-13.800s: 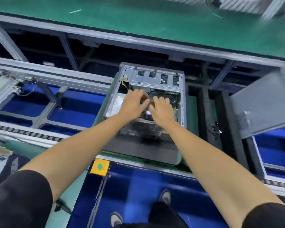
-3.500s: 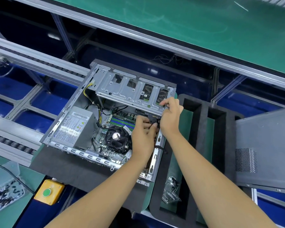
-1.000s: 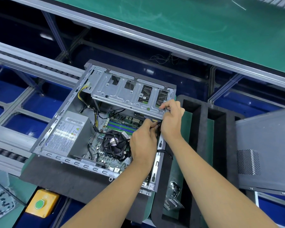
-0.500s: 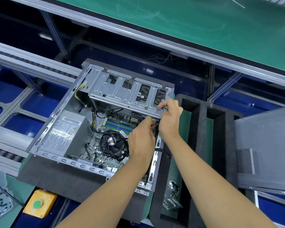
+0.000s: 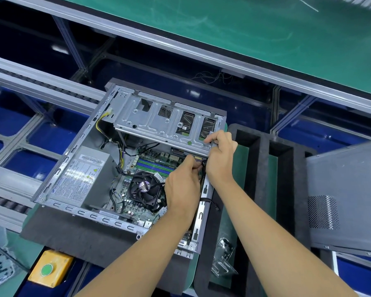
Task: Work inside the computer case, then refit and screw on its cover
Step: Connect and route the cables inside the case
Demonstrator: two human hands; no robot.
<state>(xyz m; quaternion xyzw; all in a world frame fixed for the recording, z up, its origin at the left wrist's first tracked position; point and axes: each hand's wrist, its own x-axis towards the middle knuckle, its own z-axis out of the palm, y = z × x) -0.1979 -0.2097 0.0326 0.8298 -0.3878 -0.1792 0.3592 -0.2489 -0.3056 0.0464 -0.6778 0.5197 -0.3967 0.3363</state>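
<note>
Grey sheet metal is forming the open computer case (image 5: 124, 163), which is lying on its side on a dark foam pad (image 5: 77, 236) with its interior facing up. Both hands are working at the case's right edge, close together. The left hand (image 5: 183, 187) is reaching in with its fingers curled and pinching a small black connector (image 5: 202, 162) just beneath the drive cage (image 5: 165, 123). The right hand (image 5: 220, 156) is sitting just beside it, thumb and forefinger gripping the lower right corner of the drive cage; its remaining fingers are curled down toward the same connector, though whether they are touching it cannot be told. Just left of the left fingers, the black cooler fan (image 5: 146, 190) is sitting on the green motherboard (image 5: 156, 162), and further left the power supply (image 5: 81, 174) is filling the case's corner. Well to the right of the right hand, past the black foam tray (image 5: 263, 172), the grey cover (image 5: 347, 194) is lying apart from the case, its perforated vent facing up. Below the right forearm, a clear bag of small parts (image 5: 223, 260) is resting in a tray slot. Far down-left of the hands, a yellow box with a green button (image 5: 50, 267) is sitting at the bench edge.
</note>
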